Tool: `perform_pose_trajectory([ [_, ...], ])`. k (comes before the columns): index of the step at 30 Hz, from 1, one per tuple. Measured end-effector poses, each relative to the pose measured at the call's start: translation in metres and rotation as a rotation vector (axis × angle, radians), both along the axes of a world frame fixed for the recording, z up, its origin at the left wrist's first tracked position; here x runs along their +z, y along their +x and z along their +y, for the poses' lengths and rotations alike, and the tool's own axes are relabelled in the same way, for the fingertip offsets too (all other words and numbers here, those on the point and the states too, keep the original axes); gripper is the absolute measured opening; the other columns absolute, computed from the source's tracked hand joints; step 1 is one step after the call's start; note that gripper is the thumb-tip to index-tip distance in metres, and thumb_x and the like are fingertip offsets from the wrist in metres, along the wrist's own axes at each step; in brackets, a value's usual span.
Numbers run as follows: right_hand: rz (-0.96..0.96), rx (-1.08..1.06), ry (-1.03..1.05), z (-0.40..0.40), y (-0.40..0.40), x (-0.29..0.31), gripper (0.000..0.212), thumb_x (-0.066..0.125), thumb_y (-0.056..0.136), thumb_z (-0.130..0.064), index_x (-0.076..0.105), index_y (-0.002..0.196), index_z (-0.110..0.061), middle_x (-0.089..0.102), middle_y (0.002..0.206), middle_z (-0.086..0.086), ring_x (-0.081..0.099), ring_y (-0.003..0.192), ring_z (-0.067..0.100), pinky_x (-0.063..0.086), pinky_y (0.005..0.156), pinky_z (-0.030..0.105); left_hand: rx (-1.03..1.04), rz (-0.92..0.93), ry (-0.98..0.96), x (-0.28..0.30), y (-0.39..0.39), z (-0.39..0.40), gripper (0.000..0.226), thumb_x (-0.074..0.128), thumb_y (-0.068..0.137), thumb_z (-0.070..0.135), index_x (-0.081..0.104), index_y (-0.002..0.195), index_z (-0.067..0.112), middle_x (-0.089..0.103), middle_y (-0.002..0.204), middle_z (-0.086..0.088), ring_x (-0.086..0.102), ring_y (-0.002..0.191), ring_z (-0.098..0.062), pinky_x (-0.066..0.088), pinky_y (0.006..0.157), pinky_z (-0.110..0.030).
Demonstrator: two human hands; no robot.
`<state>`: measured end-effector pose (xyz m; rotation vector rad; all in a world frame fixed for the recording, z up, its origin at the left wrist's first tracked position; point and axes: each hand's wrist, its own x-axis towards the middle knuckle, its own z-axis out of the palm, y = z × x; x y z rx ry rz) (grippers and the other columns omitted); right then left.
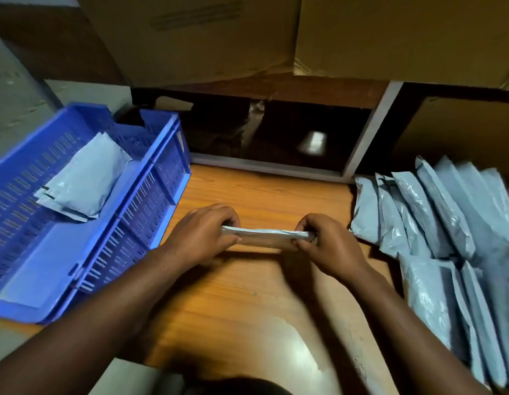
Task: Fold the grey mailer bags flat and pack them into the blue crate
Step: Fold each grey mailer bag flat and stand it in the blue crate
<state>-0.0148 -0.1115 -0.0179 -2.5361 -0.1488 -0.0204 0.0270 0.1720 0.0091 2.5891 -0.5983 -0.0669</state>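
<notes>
A grey mailer bag [264, 238] is held edge-on just above the middle of the wooden table. My left hand [204, 233] grips its left end and my right hand [327, 243] pinches its right end. The blue crate [150, 212] stands at the left on the table. Inside it lie folded grey mailer bags [82, 181] in a small stack toward the far side. A pile of several grey mailer bags [435, 223] leans in rows at the right edge of the table.
The wooden table [247, 309] has bare surface between the crate and the pile. Behind it is a dark open cubby with a white frame [364, 146]. Large cardboard boxes [390, 35] overhang the back.
</notes>
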Motion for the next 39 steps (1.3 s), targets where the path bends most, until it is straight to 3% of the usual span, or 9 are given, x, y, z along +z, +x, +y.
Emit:
perform_pose_trajectory([
  [5,-0.358,-0.037,0.027,0.061,0.040,0.073,0.018,0.074,0.088,-0.025,0.059,0.094,-0.033,0.059,0.097,-0.013,0.055,0.093,0.012,0.043,0.074,0.034,0.040,-0.101,-0.172,0.059,0.021,0.063,0.014,0.071,0.081,0.044,0.066,0.091,0.036,0.065,0.093,0.018,0.063,0.088,-0.002,0.053,0.077,-0.039],
  [10,-0.561,0.033,0.058,0.149,0.093,0.121,0.022,0.078,0.086,-0.021,0.069,0.106,-0.023,0.062,0.113,-0.004,0.058,0.107,0.018,0.046,0.089,0.030,0.178,-0.292,-0.281,0.098,0.037,0.147,0.013,0.073,0.082,0.022,0.072,0.094,0.028,0.068,0.092,0.013,0.063,0.089,-0.005,0.050,0.079,-0.033],
  [17,-0.663,0.117,0.041,0.268,0.161,0.155,0.026,0.072,0.081,-0.021,0.072,0.108,-0.022,0.059,0.124,0.001,0.055,0.116,0.021,0.039,0.089,0.024,0.355,-0.347,-0.379,0.097,0.055,0.243,0.017,0.077,0.083,0.014,0.070,0.090,0.028,0.069,0.089,0.011,0.064,0.079,-0.005,0.049,0.073,-0.024],
  [20,-0.637,0.141,0.049,0.321,0.182,0.143,0.026,0.072,0.079,-0.016,0.072,0.105,-0.020,0.058,0.125,0.004,0.054,0.115,0.024,0.040,0.090,0.025,0.443,-0.257,-0.349,0.081,0.065,0.280,0.014,0.078,0.084,0.020,0.068,0.092,0.027,0.069,0.089,0.013,0.064,0.079,-0.007,0.050,0.074,-0.030],
  [28,-0.144,0.104,-0.040,0.438,0.233,0.071,0.033,0.062,0.084,-0.011,0.072,0.115,-0.012,0.049,0.144,0.015,0.047,0.132,0.041,0.043,0.103,0.038,0.598,0.028,-0.019,0.000,0.102,0.329,0.030,0.071,0.089,0.024,0.069,0.118,0.017,0.073,0.111,-0.011,0.067,0.106,-0.034,0.048,0.083,-0.039],
  [31,0.051,-0.002,-0.070,0.465,0.243,0.053,0.064,0.055,0.093,-0.021,0.040,0.155,-0.022,0.014,0.168,0.017,0.023,0.150,0.042,0.034,0.116,0.047,0.598,0.059,0.050,-0.009,0.118,0.334,0.035,0.070,0.092,0.023,0.064,0.125,0.016,0.069,0.123,-0.015,0.063,0.114,-0.036,0.047,0.089,-0.040],
  [33,0.163,-0.049,0.014,0.485,0.243,0.045,0.074,0.049,0.100,-0.032,0.012,0.165,-0.032,-0.001,0.171,0.019,0.023,0.151,0.046,0.030,0.118,0.050,0.571,0.018,0.094,-0.011,0.125,0.338,0.031,0.067,0.094,0.019,0.062,0.123,0.011,0.066,0.124,-0.016,0.061,0.115,-0.037,0.046,0.091,-0.042],
  [35,0.276,-0.089,0.139,0.506,0.244,0.033,0.069,0.038,0.106,-0.045,0.004,0.165,-0.034,0.007,0.169,0.027,0.036,0.145,0.048,0.033,0.115,0.049,0.553,-0.029,0.122,-0.016,0.130,0.343,0.025,0.062,0.094,0.012,0.062,0.119,0.007,0.065,0.121,-0.016,0.060,0.114,-0.037,0.043,0.092,-0.044],
  [39,0.489,-0.139,0.288,0.534,0.244,-0.002,0.075,0.035,0.103,-0.058,0.006,0.165,-0.025,0.042,0.158,0.020,0.050,0.135,0.043,0.045,0.110,0.052,0.548,-0.065,0.116,-0.028,0.138,0.352,0.024,0.063,0.090,0.015,0.067,0.113,0.011,0.063,0.116,-0.012,0.057,0.114,-0.036,0.045,0.095,-0.045],
])
